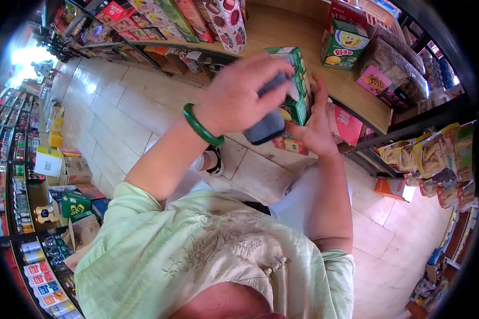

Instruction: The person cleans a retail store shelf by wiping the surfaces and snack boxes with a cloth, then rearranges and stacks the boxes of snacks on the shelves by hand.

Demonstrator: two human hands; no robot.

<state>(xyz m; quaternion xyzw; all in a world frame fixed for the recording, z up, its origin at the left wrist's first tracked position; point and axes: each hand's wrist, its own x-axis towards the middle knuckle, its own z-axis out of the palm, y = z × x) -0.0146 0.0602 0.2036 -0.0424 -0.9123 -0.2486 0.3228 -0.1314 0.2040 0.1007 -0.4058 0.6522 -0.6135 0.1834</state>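
My left hand [247, 95], with a green bangle [203, 125] on its wrist, is closed on a dark grey cloth [266, 128] and blurred by motion. The cloth is against or just in front of a green snack box [302, 80]; whether they touch is hard to tell. My right hand [316, 130] holds that box from its right side, thumb in front and fingers behind. The box is tilted at the front edge of a wooden shelf [277, 26], partly hidden by my left hand and the cloth.
Upright snack boxes [226, 24] line the shelf's left part. Another green box [346, 45] with a yellow cartoon figure stands at its right, beside bagged goods [396, 69]. Hanging packets [431, 154] are at the right. Stocked shelves and opened cartons [82, 231] stand at the left, on a tiled floor [112, 111].
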